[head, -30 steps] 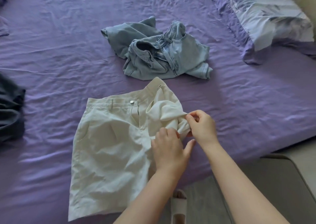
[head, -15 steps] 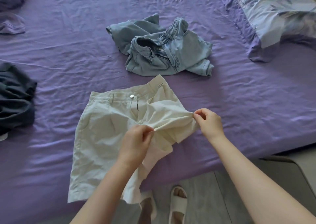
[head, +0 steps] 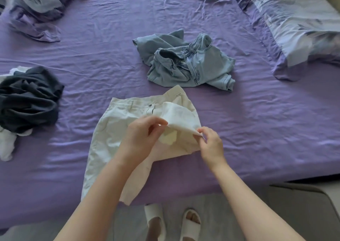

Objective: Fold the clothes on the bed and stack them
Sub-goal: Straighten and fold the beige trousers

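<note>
With the cream shorts (head: 112, 135) lying at the bed's (head: 257, 130) near edge, left hand (head: 141, 137) and right hand (head: 211, 145) each pinching the turned-up leg, best draw it taut and flat before creasing

A floral-print lilac pillow (head: 294, 25) lies at the far right. A crumpled floral lilac duvet (head: 36, 5) is bunched at the far left corner. On the grey floor (head: 128, 222) at the near edge stand two white open-toed slippers (head: 190, 224), beside a grey rounded chair (head: 303, 209) at near right.
</note>
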`<state>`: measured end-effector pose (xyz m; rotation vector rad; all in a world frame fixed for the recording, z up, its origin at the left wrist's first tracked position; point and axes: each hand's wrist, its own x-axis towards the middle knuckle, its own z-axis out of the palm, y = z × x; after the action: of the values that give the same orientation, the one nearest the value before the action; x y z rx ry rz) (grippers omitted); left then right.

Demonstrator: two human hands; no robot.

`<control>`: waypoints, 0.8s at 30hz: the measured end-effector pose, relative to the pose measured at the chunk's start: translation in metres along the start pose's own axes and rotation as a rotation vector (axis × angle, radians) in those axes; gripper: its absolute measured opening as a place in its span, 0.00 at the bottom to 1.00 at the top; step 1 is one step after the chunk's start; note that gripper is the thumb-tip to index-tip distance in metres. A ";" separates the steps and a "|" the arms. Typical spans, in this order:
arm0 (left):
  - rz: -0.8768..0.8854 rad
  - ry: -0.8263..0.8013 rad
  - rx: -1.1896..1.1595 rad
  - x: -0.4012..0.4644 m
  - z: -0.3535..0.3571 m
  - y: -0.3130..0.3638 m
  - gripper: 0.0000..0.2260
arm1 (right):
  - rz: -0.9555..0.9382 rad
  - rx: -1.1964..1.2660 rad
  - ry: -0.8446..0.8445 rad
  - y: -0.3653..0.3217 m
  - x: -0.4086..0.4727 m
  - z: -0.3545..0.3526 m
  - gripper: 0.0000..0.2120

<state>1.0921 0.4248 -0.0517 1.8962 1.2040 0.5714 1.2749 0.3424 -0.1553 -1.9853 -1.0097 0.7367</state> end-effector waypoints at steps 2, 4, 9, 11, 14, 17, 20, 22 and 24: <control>0.009 -0.086 0.077 -0.004 -0.010 -0.003 0.09 | 0.087 0.276 -0.206 -0.002 0.010 -0.023 0.05; 0.001 -0.141 0.106 -0.008 -0.015 -0.006 0.13 | 0.110 0.339 -0.378 -0.003 0.019 -0.043 0.05; -0.103 -0.140 0.255 -0.002 0.010 -0.039 0.07 | 0.160 0.103 -0.367 0.011 0.034 -0.039 0.11; -0.233 -0.130 0.227 0.005 0.024 -0.056 0.08 | 0.091 -0.019 -0.322 0.017 0.035 -0.025 0.13; -0.318 -0.082 0.218 0.015 0.042 -0.080 0.07 | 0.007 -0.162 -0.224 0.026 0.033 -0.006 0.18; -0.213 -0.151 0.648 0.020 0.062 -0.098 0.16 | -0.032 -0.380 -0.189 0.040 0.033 0.015 0.11; -0.345 -0.256 0.695 0.020 0.085 -0.111 0.37 | 0.063 -0.696 -0.281 0.050 0.027 0.039 0.31; -0.220 -0.311 0.752 0.014 0.095 -0.117 0.36 | 0.046 -0.778 -0.210 0.054 0.022 0.046 0.30; 0.089 -0.303 0.786 0.011 0.091 -0.117 0.28 | 0.024 -0.727 -0.108 0.053 0.022 0.042 0.21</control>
<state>1.1007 0.4261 -0.2003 2.5722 1.2392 -0.1986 1.2751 0.3560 -0.2251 -2.5884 -1.4656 0.5295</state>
